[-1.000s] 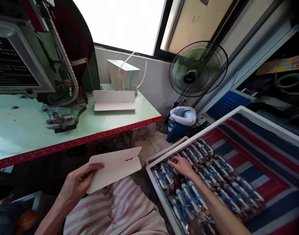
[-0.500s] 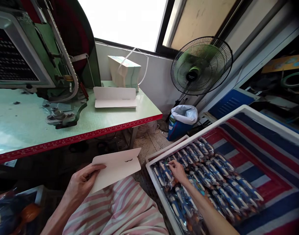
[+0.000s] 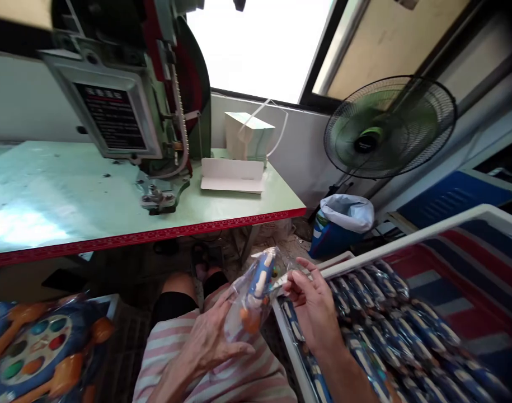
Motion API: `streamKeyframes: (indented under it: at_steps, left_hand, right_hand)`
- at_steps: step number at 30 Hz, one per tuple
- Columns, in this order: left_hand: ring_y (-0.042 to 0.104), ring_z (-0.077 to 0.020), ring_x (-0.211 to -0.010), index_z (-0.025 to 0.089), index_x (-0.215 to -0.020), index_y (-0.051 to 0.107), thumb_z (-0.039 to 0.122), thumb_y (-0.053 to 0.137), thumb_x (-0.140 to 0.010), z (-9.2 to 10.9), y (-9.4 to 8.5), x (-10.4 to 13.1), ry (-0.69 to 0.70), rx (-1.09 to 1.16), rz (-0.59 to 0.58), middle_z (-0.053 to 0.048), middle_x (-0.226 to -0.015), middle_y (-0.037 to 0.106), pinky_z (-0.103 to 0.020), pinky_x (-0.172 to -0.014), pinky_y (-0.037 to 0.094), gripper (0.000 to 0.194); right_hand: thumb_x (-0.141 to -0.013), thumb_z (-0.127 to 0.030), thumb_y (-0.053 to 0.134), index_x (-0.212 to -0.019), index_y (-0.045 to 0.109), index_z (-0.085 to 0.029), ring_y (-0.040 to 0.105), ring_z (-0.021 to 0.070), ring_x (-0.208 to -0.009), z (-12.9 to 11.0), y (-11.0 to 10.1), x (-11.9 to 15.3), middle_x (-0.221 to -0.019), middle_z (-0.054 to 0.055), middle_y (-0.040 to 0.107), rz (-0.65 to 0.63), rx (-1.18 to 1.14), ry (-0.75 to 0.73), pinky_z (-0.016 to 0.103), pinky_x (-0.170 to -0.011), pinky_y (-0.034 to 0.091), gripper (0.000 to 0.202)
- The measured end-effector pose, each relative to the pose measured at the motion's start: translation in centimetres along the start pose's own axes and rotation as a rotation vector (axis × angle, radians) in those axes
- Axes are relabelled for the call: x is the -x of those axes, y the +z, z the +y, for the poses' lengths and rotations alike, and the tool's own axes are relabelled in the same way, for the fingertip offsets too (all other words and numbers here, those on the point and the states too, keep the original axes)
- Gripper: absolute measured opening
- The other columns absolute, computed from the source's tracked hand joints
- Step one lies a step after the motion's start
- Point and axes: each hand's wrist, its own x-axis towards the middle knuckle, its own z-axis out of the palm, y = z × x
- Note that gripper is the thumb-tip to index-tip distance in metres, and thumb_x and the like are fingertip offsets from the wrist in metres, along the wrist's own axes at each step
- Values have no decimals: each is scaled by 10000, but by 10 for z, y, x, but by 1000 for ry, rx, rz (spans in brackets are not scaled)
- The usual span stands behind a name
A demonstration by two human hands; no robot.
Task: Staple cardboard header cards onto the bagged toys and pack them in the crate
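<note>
A blue toy in a clear plastic bag, with cream and orange parts, is tilted between my hands above my lap. My left hand cradles its lower end, the thumb stretched out along the near side. Some of the left fingers are hidden by the bag. With closed fingertips, my right hand pinches the bag's edge on the right. The folded white card from the earlier view cannot be made out in my hands. Rows of similar bagged toys lie in the white-rimmed tray beside my right forearm.
A green table with a red front edge bears a machine, a folded white card and a strapped stack of cards. Bagged blue toys with orange hammers fill a crate at left. A fan and lined bin stand right.
My right hand has left the tray and now pinches the bag of a toy over my lap. The card in my left hand has gone from sight. The view has swung left.
</note>
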Motion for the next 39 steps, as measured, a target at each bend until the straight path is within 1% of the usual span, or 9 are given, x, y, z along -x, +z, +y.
streamKeyframes:
  at_steps: [7,14,17,20,22,27,30,34,39]
  left_hand:
    - [663,-281,-1181,232,-1279,629,374,601,-979,-14,-19,-5,-174,-21,455,-122,-1290,677,-410,-989,550,333]
    - [678,-176,-854,208,-935,683,326,330,-1073,-24,-56,6,-202,-63,481,-76,-987,688,-264,-758,526,398]
    - [656,-159,-793,211,-927,673,334,325,-1080,-21,-62,10,-217,-107,425,-51,-936,667,-248,-718,493,399]
    - [639,-148,-768,212,-924,650,340,331,-1084,-18,-63,11,-200,-162,399,-36,-918,654,-240,-696,465,379]
    - [628,-141,-748,211,-907,637,337,319,-1089,-16,-63,10,-190,-176,388,-30,-900,641,-236,-684,455,387]
    - [648,-145,-761,215,-924,654,344,312,-1089,-12,-66,9,-182,-188,361,-35,-923,658,-236,-684,470,402]
    - [693,-169,-875,239,-1088,675,370,343,-1080,-11,-74,13,-191,-169,344,-55,-1088,689,-255,-769,517,357]
    - [715,-209,-1013,288,-1313,609,449,510,-1019,-7,-86,16,-198,-186,343,-65,-1289,659,-287,-839,557,350]
    - [700,-205,-1099,281,-1344,616,361,448,-1051,-6,-92,14,-174,-215,374,-61,-1302,681,-279,-884,565,347]
  right_hand:
    - [-731,-355,876,-1224,568,-276,697,119,-707,42,73,6,-836,-28,731,-156,-62,81,189,-616,557,587]
    - [-777,-461,841,-1391,460,-263,632,156,-566,50,47,-10,-737,-20,706,-325,225,136,220,-477,460,749]
    - [-845,-498,766,-1262,618,-252,593,172,-572,38,35,-25,-706,-3,672,-418,623,-149,290,-537,489,506]
    - [-805,-453,815,-1015,751,-268,653,257,-900,24,43,-37,-952,69,733,-580,1012,-566,390,-810,534,287]
    - [-776,-419,848,-982,766,-280,644,273,-1009,22,56,-41,-1044,64,745,-755,1140,-644,394,-882,515,262]
    - [-899,-403,734,-901,776,-239,653,173,-785,46,87,-43,-845,14,743,-963,1044,-477,273,-728,492,170]
    - [-1011,-440,558,-784,767,-191,627,142,-686,57,97,-44,-727,8,705,-996,862,-316,237,-648,469,396]
    - [-1017,-469,542,-969,807,-205,697,182,-869,55,103,-42,-887,29,760,-1018,690,-246,258,-801,526,377]
    - [-1022,-451,546,-1099,800,-216,712,209,-985,50,111,-36,-1015,50,780,-1136,596,-196,303,-905,535,355]
